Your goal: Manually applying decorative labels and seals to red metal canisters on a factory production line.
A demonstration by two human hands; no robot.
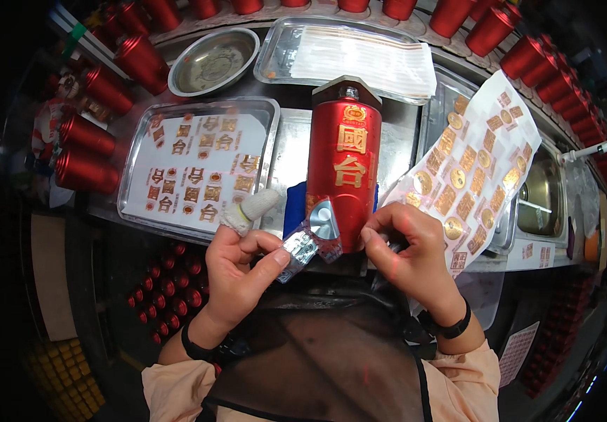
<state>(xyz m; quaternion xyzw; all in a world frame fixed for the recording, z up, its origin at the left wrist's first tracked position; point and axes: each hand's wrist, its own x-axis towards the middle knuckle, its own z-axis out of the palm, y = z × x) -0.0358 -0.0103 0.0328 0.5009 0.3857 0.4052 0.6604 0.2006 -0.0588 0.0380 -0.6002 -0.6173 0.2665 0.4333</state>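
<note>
A red bottle [323, 158] with raised gold characters lies in front of me on a blue cloth [295, 204], its dark angular base pointing away. My left hand [247, 271] pinches a decal film [298, 251] with silver lettering between thumb and finger; a white fabric cover [257, 204] sits on one raised finger. Up from that film, a shiny silver disc [324, 221] shows against the bottle's near left side. My right hand [410, 247] is closed in a pinch by the bottle's near right edge. Whatever its fingertips hold, if anything, is too small to make out.
On the left a metal tray [126, 200] carries a sheet of gold decals. Behind stand a round metal bowl [215, 62] and a tray [273, 60] with stacked white strips. A large decal sheet [482, 165] leans at right, before a sink [539, 207]. Red bottles [87, 172] ring the bench.
</note>
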